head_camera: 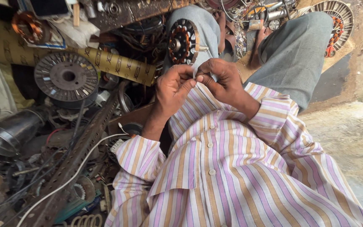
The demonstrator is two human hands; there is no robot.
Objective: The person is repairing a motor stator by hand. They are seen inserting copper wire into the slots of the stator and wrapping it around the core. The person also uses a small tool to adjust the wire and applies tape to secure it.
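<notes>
My left hand (172,86) and my right hand (222,80) meet in front of my chest, fingertips pinched together on a small pale strip (195,75) that is mostly hidden between them. Just beyond the hands, a round motor stator (183,41) with copper windings rests upright against my grey-trousered left knee (204,27). My striped shirt (232,168) fills the lower part of the view.
Cluttered parts lie to the left: a dark wire spool (67,78), a yellow patterned roll (118,65), a perforated metal bar (78,147), a white cable (76,168) and a metal pipe (9,132). Another stator (335,17) sits at top right. Bare concrete floor (349,138) lies to the right.
</notes>
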